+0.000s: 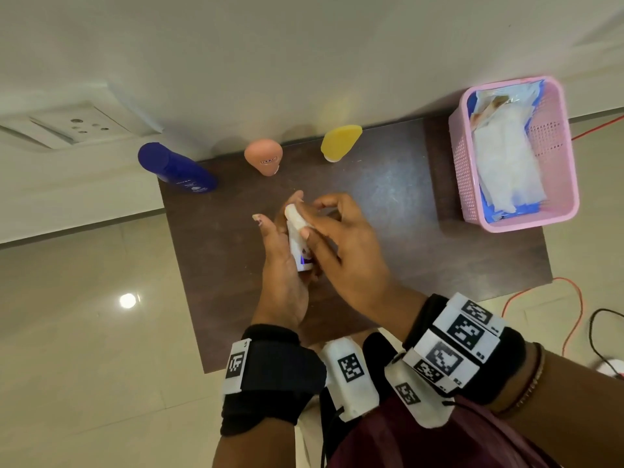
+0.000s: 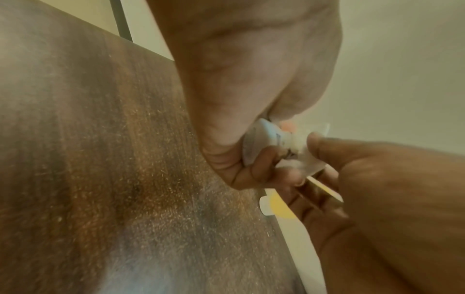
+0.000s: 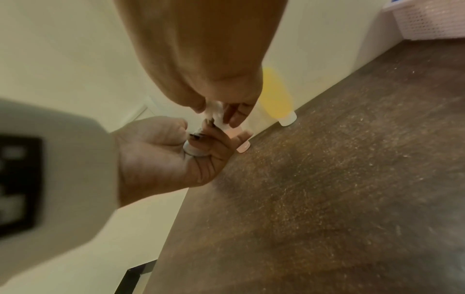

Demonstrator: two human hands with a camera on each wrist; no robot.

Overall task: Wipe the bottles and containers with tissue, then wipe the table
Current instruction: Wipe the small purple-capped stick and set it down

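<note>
We are in the bottle-wiping step. Above the near middle of the bench [image 1: 388, 184], the left hand [image 1: 283, 265] has its grip curled round a small white tube [image 1: 297, 244]; its long axis runs near to far, cap end nearest. The right hand [image 1: 341, 244] pinches tissue [image 1: 295, 216] over the tube's far end. Next, we judge, turn the tube to reach unwiped sides. Three bottles stand far.

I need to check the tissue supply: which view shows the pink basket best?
The head view: the whole pink basket sits at the table's far right corner, with white tissue packets inside. The right wrist view catches only a pale, washed-out corner of it at the top right. The left wrist view does not show it.
</note>
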